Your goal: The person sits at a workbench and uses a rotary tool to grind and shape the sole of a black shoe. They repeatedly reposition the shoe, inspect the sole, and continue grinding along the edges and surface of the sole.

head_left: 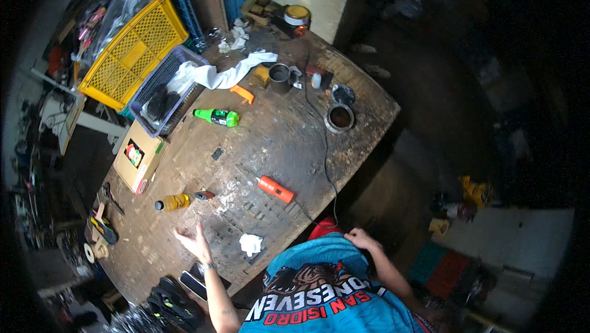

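My left hand (195,241) is raised at the table's near-left part, fingers apart and empty, below a bottle of yellow liquid (175,202) and a small brown object (204,195). A phone (193,282) lies below that wrist. My right hand (362,239) is at the near edge, fingers curled beside my blue shirt (313,284); what they hold, if anything, is hidden. A red object (322,228) is partly visible next to it. An orange corded tool (275,188) and a crumpled white tissue (251,244) lie on the worn wooden table (295,148).
Toward the back are a green bottle (215,117), orange piece (243,93), white cloth (227,73), metal cup (279,81) and round tin (339,118). A cardboard box (138,158), purple basket (153,93) and yellow crate (129,50) line the left. Dark floor (418,124) lies right.
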{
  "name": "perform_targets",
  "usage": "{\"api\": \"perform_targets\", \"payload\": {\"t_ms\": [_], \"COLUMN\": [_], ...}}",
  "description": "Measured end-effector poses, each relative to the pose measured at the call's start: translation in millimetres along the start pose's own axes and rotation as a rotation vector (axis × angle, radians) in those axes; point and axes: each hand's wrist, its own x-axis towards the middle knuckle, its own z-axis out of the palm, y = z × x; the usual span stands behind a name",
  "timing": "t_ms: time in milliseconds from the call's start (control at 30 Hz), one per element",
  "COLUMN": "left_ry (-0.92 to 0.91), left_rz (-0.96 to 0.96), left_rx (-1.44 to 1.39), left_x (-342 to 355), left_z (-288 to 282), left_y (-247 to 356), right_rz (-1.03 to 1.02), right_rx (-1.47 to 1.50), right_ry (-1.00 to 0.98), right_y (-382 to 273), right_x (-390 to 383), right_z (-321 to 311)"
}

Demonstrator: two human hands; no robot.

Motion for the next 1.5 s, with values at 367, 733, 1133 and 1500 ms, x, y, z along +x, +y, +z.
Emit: {"api": "perform_targets", "payload": {"t_ms": [367, 733, 1133, 1500], "left_ry": [-1.014, -0.526, 0.025, 0.053], "left_rz": [-0.400, -0.596, -0.671, -0.603], "left_rx": [0.093, -0.111, 0.352, 0.561], "left_x": [-336, -381, -193, -129], "left_z": [-1, -11, -61, -64], "left_y": [71, 119, -59, -114], "right_rz": [-0.121, -0.500, -0.624, -0.502], "right_rx": [-0.599, -0.151, -0.409, -0.384], "right_ry": [-0.595, -1.310, -0.953, -0.694], "right_y": [-54, -160, -187, -214], "right_x": [3, -10, -36, -57], "right_z": [-165, -168, -58, 27]}}
